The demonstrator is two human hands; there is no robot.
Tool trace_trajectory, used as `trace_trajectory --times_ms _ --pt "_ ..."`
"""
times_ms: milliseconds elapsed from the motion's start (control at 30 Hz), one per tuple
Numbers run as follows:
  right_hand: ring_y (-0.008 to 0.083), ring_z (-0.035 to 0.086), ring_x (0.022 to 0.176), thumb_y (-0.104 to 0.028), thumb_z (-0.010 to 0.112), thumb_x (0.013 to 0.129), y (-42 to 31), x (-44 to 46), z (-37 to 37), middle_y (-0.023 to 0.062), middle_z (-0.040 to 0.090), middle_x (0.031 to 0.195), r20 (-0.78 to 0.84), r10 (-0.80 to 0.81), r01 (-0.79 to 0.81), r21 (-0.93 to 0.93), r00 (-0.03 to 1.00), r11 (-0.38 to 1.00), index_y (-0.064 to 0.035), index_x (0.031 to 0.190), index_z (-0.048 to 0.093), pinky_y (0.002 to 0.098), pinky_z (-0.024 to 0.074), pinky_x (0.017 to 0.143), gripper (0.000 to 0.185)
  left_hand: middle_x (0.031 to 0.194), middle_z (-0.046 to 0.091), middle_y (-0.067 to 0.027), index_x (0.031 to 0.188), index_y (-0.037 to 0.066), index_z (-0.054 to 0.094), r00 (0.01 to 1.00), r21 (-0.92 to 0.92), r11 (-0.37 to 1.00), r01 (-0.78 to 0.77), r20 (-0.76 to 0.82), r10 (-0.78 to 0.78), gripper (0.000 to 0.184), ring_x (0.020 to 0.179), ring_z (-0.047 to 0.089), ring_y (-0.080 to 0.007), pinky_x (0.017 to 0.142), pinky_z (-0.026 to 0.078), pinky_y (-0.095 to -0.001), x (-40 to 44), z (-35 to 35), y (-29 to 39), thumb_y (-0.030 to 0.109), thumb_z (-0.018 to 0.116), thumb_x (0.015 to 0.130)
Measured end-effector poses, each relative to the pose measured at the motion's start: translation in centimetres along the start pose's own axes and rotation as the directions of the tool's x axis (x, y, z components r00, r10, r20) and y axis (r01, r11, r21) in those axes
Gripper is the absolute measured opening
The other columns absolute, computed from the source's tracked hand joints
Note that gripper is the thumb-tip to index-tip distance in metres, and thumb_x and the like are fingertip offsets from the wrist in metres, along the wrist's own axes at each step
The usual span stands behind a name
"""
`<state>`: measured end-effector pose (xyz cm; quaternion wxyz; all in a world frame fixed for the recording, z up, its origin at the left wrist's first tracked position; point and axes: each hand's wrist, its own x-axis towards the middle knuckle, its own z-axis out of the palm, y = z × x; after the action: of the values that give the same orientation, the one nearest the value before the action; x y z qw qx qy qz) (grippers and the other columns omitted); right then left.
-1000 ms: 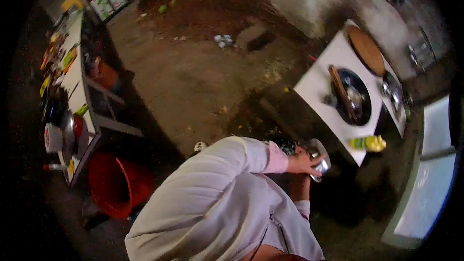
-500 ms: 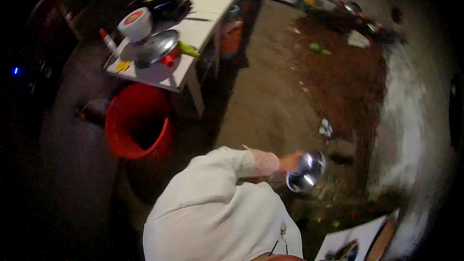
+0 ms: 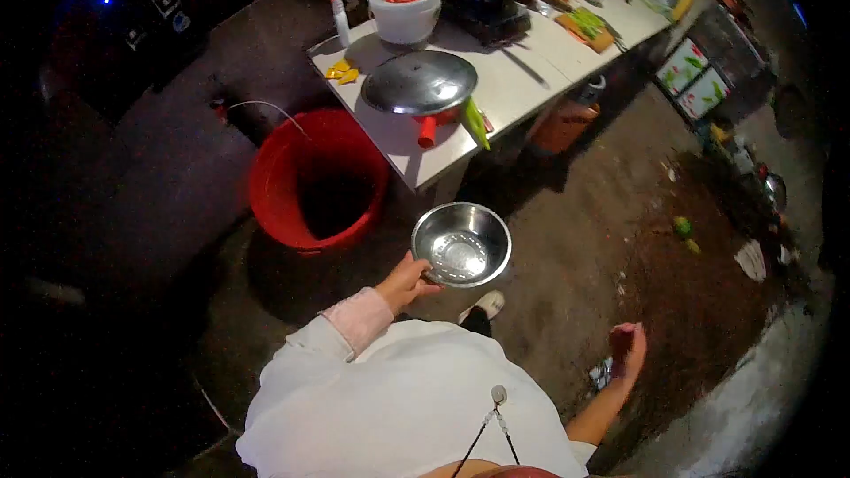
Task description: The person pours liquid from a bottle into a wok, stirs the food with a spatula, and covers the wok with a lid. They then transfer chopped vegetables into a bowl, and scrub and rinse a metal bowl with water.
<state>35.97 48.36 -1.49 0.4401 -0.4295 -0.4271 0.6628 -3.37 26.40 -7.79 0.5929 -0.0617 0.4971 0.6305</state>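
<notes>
My left hand (image 3: 407,281) is closed on the near left rim of a shiny metal bowl (image 3: 461,245). The bowl is held with its opening up, and nothing but bright specks and reflections shows inside. My right hand (image 3: 629,350) hangs out to the right, away from the bowl, with its fingers loosely bent and nothing visible in it. Just beyond the bowl is the corner of a white table (image 3: 394,137). A pan with a domed metal lid (image 3: 421,84) and a red handle (image 3: 427,132) sits on that corner, beside a green vegetable (image 3: 475,124).
A red bucket (image 3: 266,186) stands on the floor left of the table. On the table are a white tub (image 3: 405,18), a bottle (image 3: 340,18), yellow pieces (image 3: 342,71), a stove (image 3: 487,22) and a cutting board (image 3: 584,28). Scattered scraps and dirt lie on the right.
The bowl in my left hand has swung from the lower right to in front of me, now opening up. My right hand has come into view. The view has turned toward the table.
</notes>
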Motion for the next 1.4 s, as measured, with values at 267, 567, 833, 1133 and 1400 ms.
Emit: trace_trajectory --times_ms 267,567,833,1133,1400 --pt "0.0222 0.054 0.084 -0.031 0.051 0.082 5.5 21.4 -4.4 0.0074 0.057 0.097 0.152 0.346 -0.16 -0.672 0.926 0.724 -0.0077 0.095 0.055 0.0382 0.0396 0.084 0.027 0.109 0.044 -0.0153 0.117 0.015 0.026 0.975 -0.168 0.972 -0.162 -0.177 0.131 0.043 0.078 0.057 -0.0302 0.058 0.052 -0.034 6.9 9.6 5.5 0.004 0.045 0.079" --pt "0.0298 0.059 0.08 -0.03 0.052 0.078 -0.2 35.8 3.3 0.0176 0.061 0.082 0.264 0.231 0.291 -0.952 0.937 -0.092 -0.0023 0.085 0.062 0.0379 0.0431 0.071 0.03 0.107 0.046 -0.0143 0.119 0.011 0.025 0.955 -0.231 0.942 -0.245 -0.224 0.193 0.045 0.085 0.057 -0.0278 0.062 0.052 -0.0364 17.7 22.0 15.3 0.004 0.045 0.079" --pt "0.0326 0.058 0.075 -0.029 0.055 0.08 -0.4 47.0 20.2 0.0141 0.061 0.083 0.575 0.152 0.534 -0.81 0.804 0.242 -0.0052 0.084 0.062 0.0419 0.0388 0.082 0.025 0.116 0.043 -0.0145 0.125 0.012 0.022 0.892 -0.161 0.938 -0.308 -0.392 0.226 0.051 0.083 0.058 -0.0272 0.061 0.054 -0.0405 35.8 22.3 18.0 -0.002 0.041 0.081" --pt "0.0282 0.059 0.075 -0.024 0.056 0.079 -4.6 58.0 30.7 0.0126 0.062 0.083 0.627 0.228 0.569 -0.775 0.745 0.276 -0.0041 0.087 0.062 0.0376 0.0407 0.079 0.022 0.119 0.04 -0.0165 0.125 0.01 0.02 0.886 -0.089 0.951 -0.296 -0.398 0.239 0.048 0.084 0.057 -0.0307 0.067 0.053 -0.0379 41.4 23.1 26.6 0.002 0.042 0.083" --pt "0.0259 0.06 0.077 -0.022 0.053 0.082 -2.8 64.8 39.0 0.016 0.062 0.084 0.789 0.249 0.64 -0.605 0.562 0.474 -0.0008 0.096 0.058 0.0315 0.0457 0.068 0.025 0.11 0.045 -0.0143 0.12 0.008 0.031 0.782 -0.136 0.904 -0.405 -0.564 0.266 0.04 0.081 0.057 -0.0249 0.061 0.053 -0.0339 44.0 22.8 27.7 0.001 0.043 0.082"
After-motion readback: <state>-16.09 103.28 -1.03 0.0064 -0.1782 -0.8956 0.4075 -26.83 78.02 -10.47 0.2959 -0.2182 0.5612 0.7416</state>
